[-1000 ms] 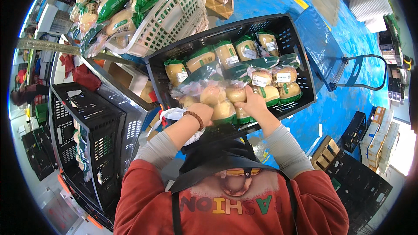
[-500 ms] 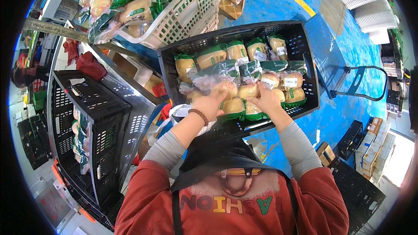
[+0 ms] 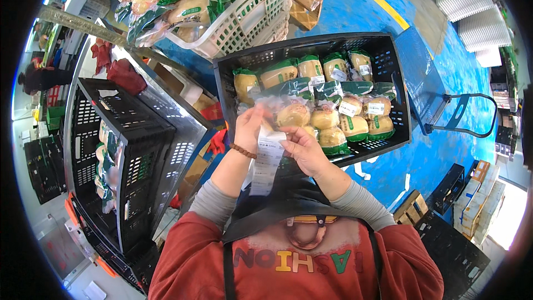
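A strip of white printed labels (image 3: 267, 162) hangs in front of my apron, over the near edge of a black plastic crate (image 3: 403, 94). My left hand (image 3: 247, 130), a beaded bracelet at its wrist, grips the strip near its top. The thumb and fingers of my right hand (image 3: 307, 153) pinch the strip's upper right edge. Inside the crate lie rows of clear, green-printed bags of round yellowish produce (image 3: 293, 115). Several bags bear a white label (image 3: 349, 107); the front left ones show none. My left hand partly covers the bags at that corner.
A white basket (image 3: 244, 25) heaped with similar bags stands at the back left. Left of me are a metal table (image 3: 183, 105) and a black crate (image 3: 133, 116) with bags. A trolley handle (image 3: 472, 97) sticks out at right. Label-like scraps (image 3: 363, 171) lie on the blue floor.
Both hands have come back from the bags toward my body. The label strip is now stretched out between them, where before they were over the front bags. The view has shifted slightly.
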Action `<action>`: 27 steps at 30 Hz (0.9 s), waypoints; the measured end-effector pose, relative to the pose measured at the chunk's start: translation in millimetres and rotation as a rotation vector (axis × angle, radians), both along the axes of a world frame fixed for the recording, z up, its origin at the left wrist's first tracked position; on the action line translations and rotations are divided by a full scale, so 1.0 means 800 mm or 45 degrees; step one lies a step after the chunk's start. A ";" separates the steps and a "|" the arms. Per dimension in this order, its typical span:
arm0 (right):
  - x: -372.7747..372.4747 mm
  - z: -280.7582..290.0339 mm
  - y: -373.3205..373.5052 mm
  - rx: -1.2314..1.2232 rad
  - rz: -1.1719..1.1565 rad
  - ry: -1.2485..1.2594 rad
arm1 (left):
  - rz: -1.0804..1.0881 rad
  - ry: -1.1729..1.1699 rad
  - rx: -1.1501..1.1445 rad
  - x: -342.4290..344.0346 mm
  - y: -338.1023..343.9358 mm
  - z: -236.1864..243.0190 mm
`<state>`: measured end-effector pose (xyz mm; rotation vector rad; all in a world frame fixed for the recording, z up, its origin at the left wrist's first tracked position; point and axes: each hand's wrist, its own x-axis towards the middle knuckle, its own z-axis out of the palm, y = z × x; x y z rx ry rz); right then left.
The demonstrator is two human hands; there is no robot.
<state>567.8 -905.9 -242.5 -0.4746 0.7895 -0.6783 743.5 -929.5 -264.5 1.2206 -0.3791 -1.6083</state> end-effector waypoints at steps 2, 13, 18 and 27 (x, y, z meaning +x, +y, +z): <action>0.001 -0.001 -0.002 0.002 -0.031 0.027 | -0.069 0.101 -0.134 0.007 0.015 0.003; 0.002 -0.008 0.011 -0.166 -0.081 0.441 | -0.347 -0.499 -0.328 0.014 0.060 0.006; -0.010 -0.024 0.026 -0.672 0.099 0.868 | -0.529 -0.557 -0.277 0.008 0.071 -0.001; -0.037 -0.045 0.006 -0.449 -0.114 1.014 | -0.924 -0.908 -0.290 0.009 0.072 -0.009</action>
